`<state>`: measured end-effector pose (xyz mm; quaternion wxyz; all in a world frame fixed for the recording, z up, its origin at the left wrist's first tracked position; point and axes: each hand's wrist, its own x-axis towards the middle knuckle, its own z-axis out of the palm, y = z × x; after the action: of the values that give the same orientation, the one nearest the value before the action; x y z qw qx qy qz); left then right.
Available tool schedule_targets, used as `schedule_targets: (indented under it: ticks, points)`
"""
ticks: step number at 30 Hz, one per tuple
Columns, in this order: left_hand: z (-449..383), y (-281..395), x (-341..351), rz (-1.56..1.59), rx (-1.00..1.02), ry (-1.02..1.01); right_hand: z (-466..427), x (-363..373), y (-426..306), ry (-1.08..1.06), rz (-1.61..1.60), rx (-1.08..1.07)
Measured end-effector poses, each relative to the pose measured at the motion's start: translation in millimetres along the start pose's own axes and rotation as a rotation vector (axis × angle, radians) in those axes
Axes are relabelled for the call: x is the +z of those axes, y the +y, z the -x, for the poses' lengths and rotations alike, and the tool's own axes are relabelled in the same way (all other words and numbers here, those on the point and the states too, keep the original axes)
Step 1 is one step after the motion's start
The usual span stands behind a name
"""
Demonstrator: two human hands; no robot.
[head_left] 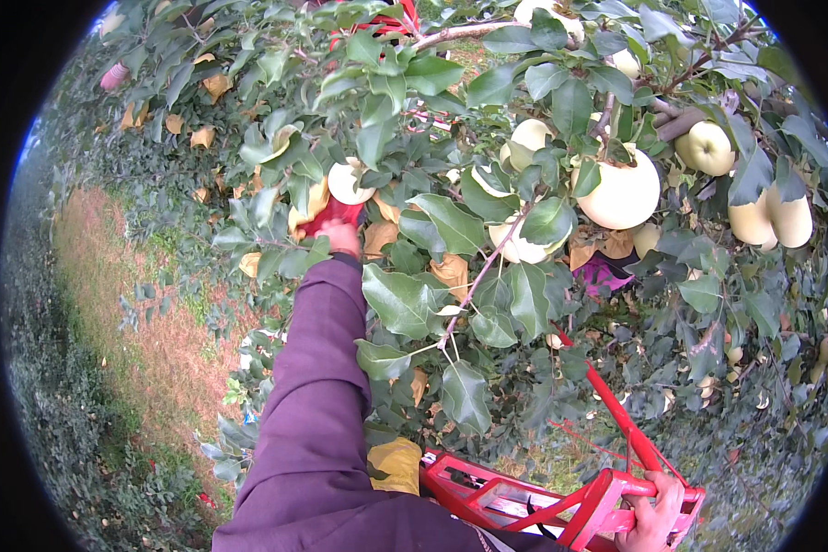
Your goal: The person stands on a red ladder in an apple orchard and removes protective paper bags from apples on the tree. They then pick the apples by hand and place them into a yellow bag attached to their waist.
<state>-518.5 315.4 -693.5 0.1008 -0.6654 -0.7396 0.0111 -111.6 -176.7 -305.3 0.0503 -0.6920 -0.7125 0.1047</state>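
Note:
My left hand point(341, 236), at the end of a dark purple sleeve, reaches up into the apple tree's leaves. It grips a red paper fruit bag point(323, 219) with a tan outer layer, just below a pale apple point(350, 181). Leaves and the bag hide part of the fingers. At lower right, my right hand point(652, 514) is wrapped around the top bar of a red metal ladder point(593, 507). Another large pale apple point(621, 190) hangs to the right of my left hand, with leaves over its top.
Crumpled tan paper bags point(450, 270) hang among the leaves. A leafy twig point(486, 265) crosses in front of me. More pale apples point(711, 148) cluster at right, near a thick branch point(683, 123). A yellowish bag point(395, 466) lies by the ladder. Grassy ground point(159, 297) runs along the left.

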Motion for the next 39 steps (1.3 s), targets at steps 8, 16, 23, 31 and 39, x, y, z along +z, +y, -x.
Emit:
schedule_targets:
  ticks: [8,16,23,31,39]
  points:
    - [-5,-92,11,1.014,-0.676,0.308,-3,-2,1,-0.047,0.068,-0.025]
    - [85,-9,-152,1.944,-0.408,0.265,0,-15,-5,0.001,-0.118,-0.094]
    - [239,76,-208,2.144,-0.208,-0.635,-18,-24,-13,0.039,-0.428,0.052]
    - [311,100,-340,2.212,0.590,-0.747,-145,-16,-61,-0.151,-0.240,-0.534]
    - [162,47,-375,2.023,0.264,0.395,-194,39,-49,-0.244,-0.326,-0.537]
